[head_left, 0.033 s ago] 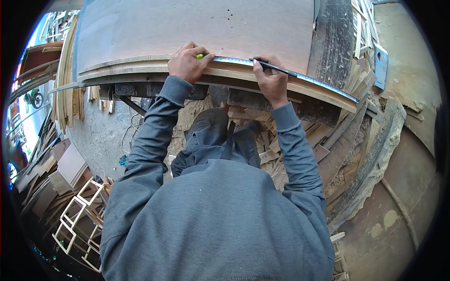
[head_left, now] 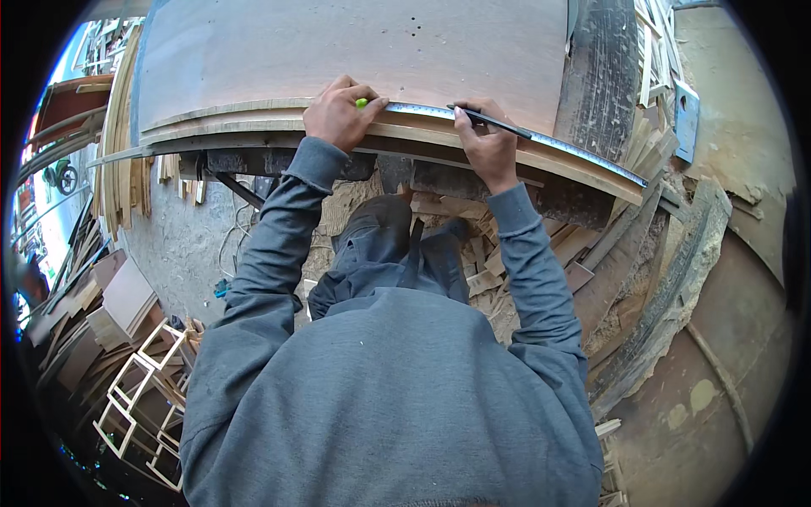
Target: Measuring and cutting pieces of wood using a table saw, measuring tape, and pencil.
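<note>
Two long wooden strips [head_left: 228,123] lie side by side along the near edge of a large flat panel [head_left: 355,51]. My left hand [head_left: 338,117] is closed around a tape measure, and a bit of its bright green case [head_left: 361,103] shows between the fingers. Its pale blade [head_left: 587,155] runs rightward along the strips to their right end. In my right hand [head_left: 490,150] is a black pen [head_left: 507,126], pinched between thumb and fingers. The pen's tip points left, close to the blade's middle; whether it touches the wood is too small to tell.
A dark, scuffed plank [head_left: 600,76] lies beside the panel's right side. Offcuts [head_left: 486,262] litter the floor by my legs. Stacked boards [head_left: 128,296] and light wooden frames [head_left: 135,389] stand at left. A rough-edged slab [head_left: 676,296] leans at right, near a blue-edged tool [head_left: 685,122].
The pen and my right fingertips have shifted very slightly left along the tape. My left hand, the tape and the strips look unmoved.
</note>
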Available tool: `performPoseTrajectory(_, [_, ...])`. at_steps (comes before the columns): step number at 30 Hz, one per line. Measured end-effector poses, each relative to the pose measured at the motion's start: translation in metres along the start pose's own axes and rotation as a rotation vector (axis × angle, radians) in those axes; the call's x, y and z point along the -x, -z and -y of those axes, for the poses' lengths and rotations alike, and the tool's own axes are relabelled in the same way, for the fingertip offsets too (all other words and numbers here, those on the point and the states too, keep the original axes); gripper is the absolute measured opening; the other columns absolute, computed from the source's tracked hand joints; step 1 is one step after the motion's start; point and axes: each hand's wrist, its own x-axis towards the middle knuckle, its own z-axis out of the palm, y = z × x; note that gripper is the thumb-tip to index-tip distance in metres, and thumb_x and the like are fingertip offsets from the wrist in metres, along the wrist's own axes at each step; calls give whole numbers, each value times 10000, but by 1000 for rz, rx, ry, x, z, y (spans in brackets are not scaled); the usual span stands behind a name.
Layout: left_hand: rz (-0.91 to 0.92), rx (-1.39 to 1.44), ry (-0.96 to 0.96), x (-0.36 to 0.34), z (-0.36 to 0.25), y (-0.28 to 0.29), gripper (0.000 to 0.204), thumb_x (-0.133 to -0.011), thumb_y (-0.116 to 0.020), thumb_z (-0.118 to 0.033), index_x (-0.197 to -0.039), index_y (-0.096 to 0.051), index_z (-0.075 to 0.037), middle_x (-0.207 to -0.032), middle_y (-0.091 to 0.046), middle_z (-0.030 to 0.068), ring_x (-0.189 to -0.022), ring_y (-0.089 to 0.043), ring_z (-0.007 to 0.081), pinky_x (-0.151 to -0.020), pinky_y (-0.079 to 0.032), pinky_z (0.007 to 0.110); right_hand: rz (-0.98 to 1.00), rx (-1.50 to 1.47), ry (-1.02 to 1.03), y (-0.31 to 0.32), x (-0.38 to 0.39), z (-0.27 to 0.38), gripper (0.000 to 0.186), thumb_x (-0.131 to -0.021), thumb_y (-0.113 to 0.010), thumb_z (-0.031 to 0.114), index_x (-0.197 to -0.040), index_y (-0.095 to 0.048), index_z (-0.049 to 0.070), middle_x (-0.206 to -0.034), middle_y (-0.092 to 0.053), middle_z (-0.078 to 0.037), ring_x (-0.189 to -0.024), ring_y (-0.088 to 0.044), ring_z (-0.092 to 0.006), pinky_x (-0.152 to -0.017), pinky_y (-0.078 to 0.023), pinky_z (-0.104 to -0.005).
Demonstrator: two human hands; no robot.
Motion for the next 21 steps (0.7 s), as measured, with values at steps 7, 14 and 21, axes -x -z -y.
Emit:
performPoseTrajectory(7, [-26,1,-42,-1,5,-3,262,-911,-713,-475,-926,-804,-230,-964,-667,-14,-989,-656,217,-803,-552,396,69,10,-68,-5,1,-13,91,-893,-729,96,-941,-719,20,-881,-702,-89,-761,-679,-169,-667,-550,-296])
performPoseTrajectory(14, [-9,-13,-40,-3,7,-5,276,-909,-712,-485,-920,-806,-226,-943,-665,-9,-982,-659,214,-786,-557,402,57,67,-28,-7,-1,-12,93,-890,-730,94,-930,-718,11,-882,-705,-95,-764,-681,-174,-681,-554,-303])
performPoseTrajectory(21, [-27,-16,-72,-4,10,-7,275,-914,-704,-485,-934,-804,-230,-955,-667,-11,-984,-661,211,-783,-558,399,59,72,-51,-8,-1,-11,109,-895,-730,110,-944,-729,13,-889,-714,-102,-769,-691,-192,-685,-559,-315])
